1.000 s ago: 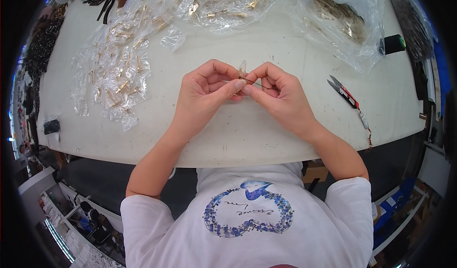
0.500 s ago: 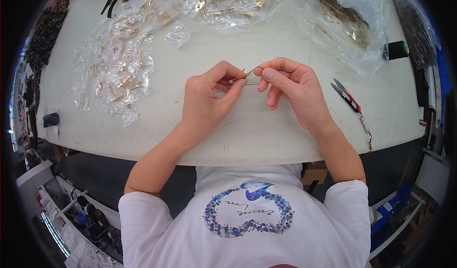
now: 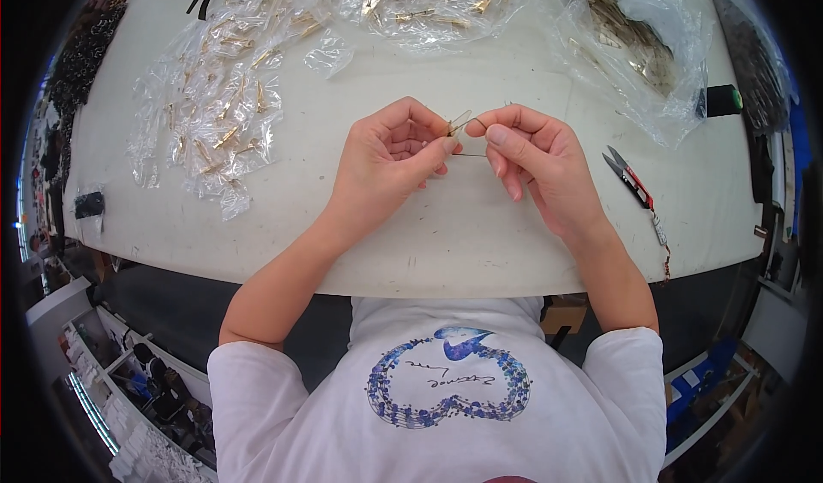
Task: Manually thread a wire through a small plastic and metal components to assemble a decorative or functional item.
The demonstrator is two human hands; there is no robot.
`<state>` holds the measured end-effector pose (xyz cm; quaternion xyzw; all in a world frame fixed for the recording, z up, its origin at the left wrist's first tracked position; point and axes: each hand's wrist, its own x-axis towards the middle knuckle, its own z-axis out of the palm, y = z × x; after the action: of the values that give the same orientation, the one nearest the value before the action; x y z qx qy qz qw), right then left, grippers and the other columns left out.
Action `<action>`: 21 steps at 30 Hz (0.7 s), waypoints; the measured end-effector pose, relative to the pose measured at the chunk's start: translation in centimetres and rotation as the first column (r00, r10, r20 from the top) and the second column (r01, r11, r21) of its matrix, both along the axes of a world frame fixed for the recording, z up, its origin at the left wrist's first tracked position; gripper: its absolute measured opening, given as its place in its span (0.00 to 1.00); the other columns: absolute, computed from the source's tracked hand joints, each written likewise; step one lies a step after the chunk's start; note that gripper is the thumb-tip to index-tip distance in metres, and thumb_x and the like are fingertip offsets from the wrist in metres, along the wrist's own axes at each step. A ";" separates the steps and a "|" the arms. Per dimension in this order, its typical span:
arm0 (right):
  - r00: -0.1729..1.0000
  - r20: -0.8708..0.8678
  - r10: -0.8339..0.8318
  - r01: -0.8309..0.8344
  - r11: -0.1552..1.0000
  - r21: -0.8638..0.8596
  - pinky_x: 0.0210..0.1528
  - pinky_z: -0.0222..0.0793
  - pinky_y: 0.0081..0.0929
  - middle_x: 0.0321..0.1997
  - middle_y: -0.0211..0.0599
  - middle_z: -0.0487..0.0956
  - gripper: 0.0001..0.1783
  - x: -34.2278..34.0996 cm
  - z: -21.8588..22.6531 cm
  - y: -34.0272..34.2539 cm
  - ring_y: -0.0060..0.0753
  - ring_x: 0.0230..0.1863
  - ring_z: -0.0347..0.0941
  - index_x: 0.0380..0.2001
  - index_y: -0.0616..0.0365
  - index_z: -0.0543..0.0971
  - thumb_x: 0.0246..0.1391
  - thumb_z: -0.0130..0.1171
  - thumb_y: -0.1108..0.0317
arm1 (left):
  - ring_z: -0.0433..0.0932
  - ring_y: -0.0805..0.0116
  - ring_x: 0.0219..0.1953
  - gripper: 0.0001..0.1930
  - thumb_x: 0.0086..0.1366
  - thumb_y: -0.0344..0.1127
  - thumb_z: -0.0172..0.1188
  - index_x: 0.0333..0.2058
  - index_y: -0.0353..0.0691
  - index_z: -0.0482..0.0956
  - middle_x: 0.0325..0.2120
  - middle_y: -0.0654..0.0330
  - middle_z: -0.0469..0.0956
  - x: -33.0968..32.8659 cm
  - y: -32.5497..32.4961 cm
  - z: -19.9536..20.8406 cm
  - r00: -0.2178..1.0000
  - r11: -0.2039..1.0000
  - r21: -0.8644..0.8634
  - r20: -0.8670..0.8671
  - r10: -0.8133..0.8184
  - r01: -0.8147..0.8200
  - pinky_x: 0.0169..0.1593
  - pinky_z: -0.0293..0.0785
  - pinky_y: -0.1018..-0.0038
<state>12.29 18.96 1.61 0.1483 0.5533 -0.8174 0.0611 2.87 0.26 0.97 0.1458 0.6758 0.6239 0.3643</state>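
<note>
My left hand (image 3: 387,155) is closed in a pinch, thumb against forefinger, on a thin gold-coloured metal piece (image 3: 462,120) whose narrow end sticks up past the fingertips. Opposite it, my right hand (image 3: 546,156) pinches a thin dark cord (image 3: 477,122), curved in a small loop beside the metal piece. A straight stretch of the cord runs level between both hands, lower down. Both hands are held above the white table (image 3: 411,252). Fingers hide most of the metal piece, so its kind is unclear.
Clear plastic bags of gold-coloured metal pieces (image 3: 227,114) lie left and far. Another plastic bag (image 3: 660,106) sits at far right, near a dark thread spool (image 3: 725,100). Red-and-black thread snips (image 3: 630,179) lie right of my right hand. A small dark packet (image 3: 89,204) is at the left edge.
Both hands have shifted slightly to the right. More of the metal piece now shows above my left fingertips, and the cord still runs between the hands.
</note>
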 end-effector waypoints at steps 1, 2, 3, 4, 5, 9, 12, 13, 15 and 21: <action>1.000 0.001 0.001 -0.001 1.000 0.002 0.20 0.61 0.11 0.25 0.26 0.77 0.11 -0.1 0.0 0.0 0.10 0.20 0.67 0.43 0.63 0.82 0.64 0.57 0.68 | 0.80 0.82 0.30 0.03 0.64 0.26 0.61 0.36 0.35 0.78 0.30 0.63 0.83 0.4 0.1 -0.3 0.999 0.999 0.040 -0.046 0.027 -0.025 0.33 0.76 0.84; 1.000 0.018 -0.022 0.022 1.000 -0.007 0.20 0.62 0.12 0.25 0.26 0.78 0.12 -0.1 -0.1 0.0 0.11 0.19 0.67 0.44 0.63 0.82 0.64 0.57 0.67 | 0.78 0.83 0.29 0.03 0.64 0.26 0.61 0.36 0.34 0.78 0.29 0.63 0.83 0.6 0.2 -0.6 0.994 0.995 0.081 -0.090 0.056 -0.049 0.32 0.75 0.84; 0.998 0.035 -0.044 0.045 0.999 -0.016 0.19 0.62 0.12 0.25 0.26 0.78 0.13 -0.1 -0.1 0.1 0.12 0.17 0.67 0.45 0.63 0.82 0.64 0.57 0.66 | 0.78 0.83 0.29 0.03 0.64 0.26 0.61 0.36 0.34 0.78 0.29 0.63 0.83 0.7 0.1 -0.9 0.994 0.995 0.082 -0.089 0.058 -0.051 0.32 0.75 0.84; 0.998 0.036 -0.043 0.043 0.999 -0.015 0.19 0.62 0.12 0.25 0.26 0.78 0.13 -0.1 0.0 0.0 0.12 0.17 0.67 0.45 0.63 0.82 0.64 0.57 0.66 | 0.79 0.82 0.31 0.04 0.64 0.26 0.62 0.37 0.34 0.78 0.31 0.63 0.82 0.7 -0.1 -1.1 0.984 0.998 0.055 -0.174 0.032 -0.023 0.33 0.75 0.84; 0.999 0.023 -0.040 0.040 0.999 0.006 0.19 0.62 0.13 0.26 0.26 0.78 0.13 0.0 0.1 -0.2 0.12 0.17 0.67 0.46 0.63 0.81 0.64 0.56 0.67 | 0.80 0.81 0.33 0.05 0.65 0.26 0.62 0.39 0.35 0.78 0.33 0.62 0.82 0.6 -0.1 -1.3 0.967 1.000 0.025 -0.256 0.003 0.003 0.34 0.75 0.85; 1.000 0.001 -0.012 0.012 0.990 0.140 0.20 0.62 0.13 0.26 0.26 0.78 0.12 0.1 0.5 -0.9 0.11 0.18 0.66 0.46 0.63 0.81 0.65 0.54 0.68 | 0.79 0.81 0.33 0.04 0.65 0.26 0.62 0.38 0.34 0.79 0.33 0.63 0.82 0.8 0.0 -1.6 0.928 0.999 0.031 -0.373 -0.014 0.028 0.34 0.75 0.85; 0.997 -0.046 -0.059 0.069 0.959 0.276 0.23 0.61 0.11 0.26 0.26 0.78 0.11 0.3 0.4 -2.0 0.09 0.21 0.66 0.45 0.62 0.80 0.66 0.53 0.70 | 0.79 0.81 0.33 0.04 0.65 0.25 0.62 0.38 0.34 0.79 0.32 0.63 0.81 1.0 0.0 -1.7 0.939 0.997 0.029 -0.340 -0.054 0.068 0.35 0.75 0.84; 0.997 -0.047 -0.058 0.068 0.959 0.275 0.23 0.61 0.11 0.26 0.26 0.78 0.11 0.5 0.1 -2.1 0.09 0.21 0.66 0.45 0.62 0.80 0.66 0.53 0.70 | 0.79 0.81 0.31 0.04 0.64 0.26 0.62 0.37 0.32 0.79 0.31 0.62 0.82 0.9 0.1 -1.7 0.980 0.995 0.079 -0.197 -0.039 0.056 0.35 0.76 0.83; 0.973 -0.198 0.116 -0.015 0.893 0.450 0.25 0.59 0.11 0.27 0.23 0.77 0.09 0.9 -0.4 -2.0 0.08 0.25 0.65 0.45 0.61 0.80 0.65 0.53 0.73 | 0.79 0.81 0.30 0.04 0.64 0.26 0.62 0.36 0.31 0.79 0.29 0.61 0.83 0.5 0.1 -1.3 0.998 0.991 0.126 -0.050 -0.025 0.031 0.35 0.76 0.83; 0.982 -0.142 0.121 -0.080 0.961 0.265 0.30 0.59 0.11 0.31 0.20 0.76 0.09 0.7 0.0 -1.7 0.07 0.26 0.62 0.44 0.60 0.79 0.65 0.51 0.76 | 0.80 0.78 0.33 0.07 0.66 0.31 0.63 0.41 0.37 0.77 0.32 0.62 0.82 -1.3 -0.6 -0.8 0.981 0.978 0.205 0.181 -0.066 0.028 0.38 0.78 0.79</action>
<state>13.03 17.21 1.58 0.0619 0.6647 -0.7435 0.0390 1.58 -0.39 0.21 0.1387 0.5683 0.6913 0.4242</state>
